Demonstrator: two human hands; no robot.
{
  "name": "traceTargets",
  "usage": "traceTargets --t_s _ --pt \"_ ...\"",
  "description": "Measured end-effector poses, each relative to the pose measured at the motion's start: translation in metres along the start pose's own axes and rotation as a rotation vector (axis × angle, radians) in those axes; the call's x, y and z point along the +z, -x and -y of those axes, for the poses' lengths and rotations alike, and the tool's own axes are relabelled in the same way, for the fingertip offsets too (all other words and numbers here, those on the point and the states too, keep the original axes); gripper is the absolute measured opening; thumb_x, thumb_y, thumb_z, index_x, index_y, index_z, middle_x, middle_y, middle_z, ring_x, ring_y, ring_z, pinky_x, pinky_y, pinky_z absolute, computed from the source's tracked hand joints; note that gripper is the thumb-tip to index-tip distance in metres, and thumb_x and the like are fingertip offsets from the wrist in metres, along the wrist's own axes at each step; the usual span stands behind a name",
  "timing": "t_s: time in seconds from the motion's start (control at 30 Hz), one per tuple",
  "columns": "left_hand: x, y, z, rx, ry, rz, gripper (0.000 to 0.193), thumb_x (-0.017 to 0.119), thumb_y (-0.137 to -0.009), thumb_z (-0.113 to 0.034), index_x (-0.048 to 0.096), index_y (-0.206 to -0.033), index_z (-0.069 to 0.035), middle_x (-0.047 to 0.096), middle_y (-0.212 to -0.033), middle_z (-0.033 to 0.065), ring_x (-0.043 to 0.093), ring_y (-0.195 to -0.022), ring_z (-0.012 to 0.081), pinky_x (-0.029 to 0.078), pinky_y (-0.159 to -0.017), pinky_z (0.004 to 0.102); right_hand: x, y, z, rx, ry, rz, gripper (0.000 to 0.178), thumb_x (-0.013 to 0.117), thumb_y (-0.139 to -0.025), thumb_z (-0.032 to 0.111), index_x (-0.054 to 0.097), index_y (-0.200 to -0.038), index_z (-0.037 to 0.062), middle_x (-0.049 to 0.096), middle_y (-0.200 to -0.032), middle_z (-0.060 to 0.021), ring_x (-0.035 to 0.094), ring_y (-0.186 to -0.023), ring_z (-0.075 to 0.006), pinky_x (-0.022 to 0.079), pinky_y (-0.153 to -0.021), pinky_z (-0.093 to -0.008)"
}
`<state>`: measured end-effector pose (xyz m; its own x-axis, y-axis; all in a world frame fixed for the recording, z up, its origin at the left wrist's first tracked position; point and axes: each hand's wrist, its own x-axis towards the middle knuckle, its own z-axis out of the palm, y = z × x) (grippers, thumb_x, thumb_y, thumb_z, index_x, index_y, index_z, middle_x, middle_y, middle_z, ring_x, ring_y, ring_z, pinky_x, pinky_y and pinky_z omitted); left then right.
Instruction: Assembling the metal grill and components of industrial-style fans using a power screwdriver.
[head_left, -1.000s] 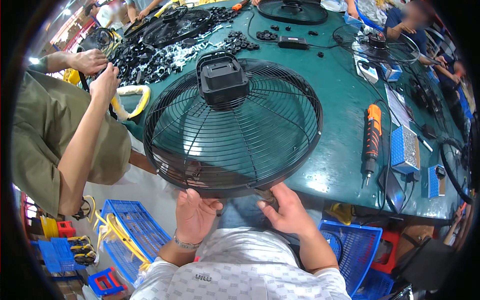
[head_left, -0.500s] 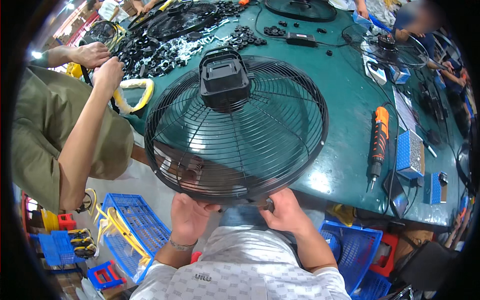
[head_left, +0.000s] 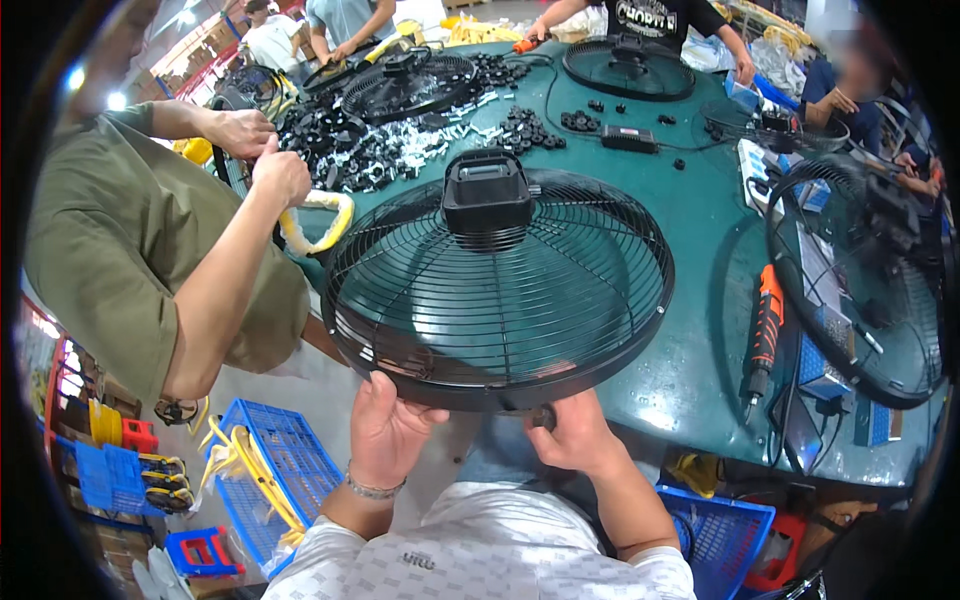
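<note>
A round black fan grille [head_left: 420, 285] with a black motor housing [head_left: 487, 195] on top is held at the near edge of the green table [head_left: 690, 330]. My left hand [head_left: 388, 432] grips the near rim from the left, its thumb against the rim and its fingers curled beneath. On the right side of the same rim, my right hand [head_left: 578, 428] is closed. A small dark piece [head_left: 543, 416] shows by its thumb; I cannot tell whether it belongs to the grille. The fingers of both hands are partly hidden under the rim.
An orange-and-black electric screwdriver [head_left: 765, 335] lies at right, beside another black fan grille [head_left: 785, 275]. Black knobs and metal parts [head_left: 390, 155] are heaped at the far left. A co-worker in an olive shirt [head_left: 190, 270] stands close on my left. Blue crates [head_left: 290, 450] stand below.
The view has shifted, bringing more of the far side in. Another fan grille has come into sight above the table at right. My hands keep their hold on the near rim.
</note>
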<state>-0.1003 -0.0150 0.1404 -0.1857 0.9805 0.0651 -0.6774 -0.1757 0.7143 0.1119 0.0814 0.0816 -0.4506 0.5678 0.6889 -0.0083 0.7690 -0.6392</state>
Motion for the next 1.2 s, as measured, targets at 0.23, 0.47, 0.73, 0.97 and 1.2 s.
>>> traceTargets --t_s 0.23,0.47,0.73,0.97,1.2 --pt "0.01 0.001 -0.052 -0.408 -0.673 0.206 0.036 0.054 -0.1 -0.03 0.062 -0.114 0.001 0.071 -0.101 0.016 0.071 -0.09 0.0296 0.058 -0.082 0.0402 0.006 0.015 0.002 0.151 -0.124 0.051 0.045 0.066 -0.065 0.002 0.059 -0.11 -0.0019 0.059 -0.101 -0.022 0.056 -0.092 -0.0424 0.047 -0.08 -0.0458" --pt "0.058 -0.037 -0.109 0.4 -1.319 0.759 0.058 0.081 -0.078 -0.034 0.062 -0.122 -0.001 0.066 -0.115 0.019 0.064 -0.106 0.0374 0.05 -0.094 0.0435 0.027 0.025 0.003 0.168 -0.156 0.048 0.044 0.066 -0.067 0.003 0.059 -0.11 -0.0024 0.06 -0.101 -0.0228 0.057 -0.089 -0.0426 0.048 -0.078 -0.0453" --pt "0.082 -0.161 -0.061 0.435 -2.182 0.828 0.061 0.065 -0.086 -0.044 0.051 -0.139 -0.016 0.033 -0.153 0.0198 0.038 -0.135 0.0419 0.04 -0.103 0.0517 0.022 0.015 0.013 0.137 -0.02 0.08 0.046 0.068 -0.065 0.003 0.058 -0.11 -0.002 0.06 -0.103 -0.0233 0.058 -0.089 -0.0422 0.048 -0.077 -0.0455" --pt "0.06 -0.207 -0.057 0.683 -2.2 0.797 0.052 0.059 -0.092 -0.04 0.05 -0.139 -0.021 0.055 -0.124 0.0205 0.062 -0.097 0.0365 0.053 -0.081 0.0445 0.023 0.005 0.018 0.063 0.05 0.048 0.041 0.067 -0.062 0.001 0.061 -0.102 -0.0001 0.058 -0.099 -0.0202 0.057 -0.083 -0.0394 0.046 -0.074 -0.0452" --pt "0.065 -0.223 -0.055 0.608 -2.068 0.901 0.041 0.059 -0.093 -0.038 0.061 -0.125 -0.013 0.059 -0.105 0.0193 0.063 -0.091 0.0375 0.052 -0.08 0.0457 0.02 -0.01 0.008 -0.044 0.054 -0.02 0.04 0.066 -0.057 0.0 0.063 -0.097 0.0004 0.059 -0.092 -0.0184 0.055 -0.081 -0.0374 0.045 -0.071 -0.0445"
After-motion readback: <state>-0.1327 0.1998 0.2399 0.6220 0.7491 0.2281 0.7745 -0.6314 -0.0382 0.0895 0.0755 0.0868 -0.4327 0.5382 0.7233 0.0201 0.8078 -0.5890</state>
